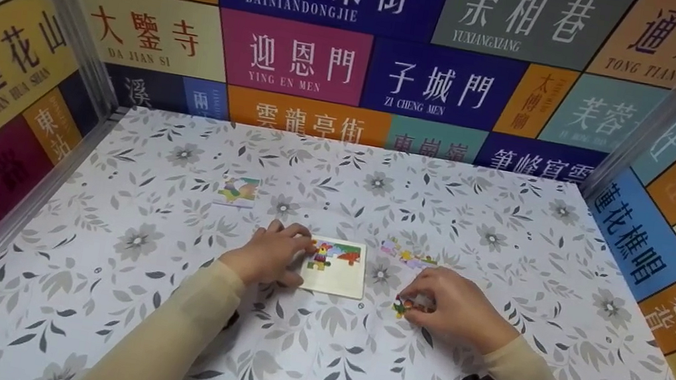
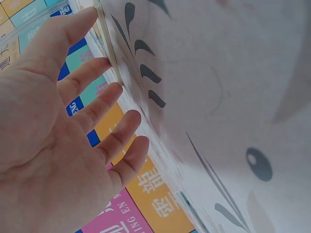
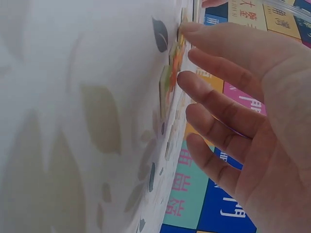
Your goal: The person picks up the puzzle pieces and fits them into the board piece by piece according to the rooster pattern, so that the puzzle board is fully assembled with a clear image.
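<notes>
A shallow cream puzzle board [image 1: 331,283] lies on the table in the head view, with joined colourful pieces [image 1: 322,253] along its top and left part. My left hand [image 1: 275,253] rests at the board's left side, thumb near its lower left corner. In the left wrist view the fingers of this left hand [image 2: 73,111] are spread, with the thumb and nearest fingertips at the board's edge. My right hand [image 1: 451,304] is low over loose puzzle pieces [image 1: 399,308] right of the board. The right wrist view shows thumb and fingertips right at these flat pieces [image 3: 166,87], fingers loosely bent.
More loose pieces [image 1: 405,254] lie beyond my right hand. A small picture card [image 1: 237,191] lies at the back left. The table [image 1: 297,372] has a floral cloth, and panels with printed characters [image 1: 294,56] stand behind and at both sides.
</notes>
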Tool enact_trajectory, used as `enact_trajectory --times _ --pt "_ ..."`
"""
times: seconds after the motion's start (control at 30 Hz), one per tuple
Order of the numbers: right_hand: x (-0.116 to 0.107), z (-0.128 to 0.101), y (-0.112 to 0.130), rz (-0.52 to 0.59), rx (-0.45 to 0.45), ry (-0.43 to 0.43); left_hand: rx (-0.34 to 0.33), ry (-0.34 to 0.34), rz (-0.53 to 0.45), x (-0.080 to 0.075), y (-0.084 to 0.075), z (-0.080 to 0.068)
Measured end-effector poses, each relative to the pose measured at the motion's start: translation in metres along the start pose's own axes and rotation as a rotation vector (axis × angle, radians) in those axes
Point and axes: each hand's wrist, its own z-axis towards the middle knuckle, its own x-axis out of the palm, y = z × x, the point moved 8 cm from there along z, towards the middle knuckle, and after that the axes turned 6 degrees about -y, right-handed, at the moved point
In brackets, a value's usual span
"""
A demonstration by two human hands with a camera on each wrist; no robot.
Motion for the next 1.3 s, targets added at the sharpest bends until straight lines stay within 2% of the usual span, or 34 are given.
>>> enact_trajectory --times 0.37,0.6,0.77,0.97,1.17,1.3 --pt "-0.0021 0.0005 0.0023 -0.023 0.002 -0.046 -0.018 0.01 -0.011 -0.0008 -0.0005 0.0002" --pt "-0.0023 0.0051 0.0041 -0.016 -0.02 -0.067 0.015 -0.01 -0.002 -0.0022 -0.0025 -0.0009" --pt "-0.0011 0.0039 0.0023 -0.002 0.009 -0.08 0.012 -0.006 0.001 -0.0014 -0.0025 -0.0014" --pt "-0.0033 0.0011 0.0019 -0.051 0.027 -0.129 -0.003 0.005 0.005 0.0031 -0.0008 -0.0024" --pt "-0.0074 0.0041 0.0056 -0.058 0.038 -0.114 0.006 -0.003 0.007 0.001 -0.0019 -0.0017" --pt "-0.0086 0.0076 0.0096 -0.059 -0.003 -0.129 0.004 0.0 0.006 0.0001 -0.0018 -0.0013"
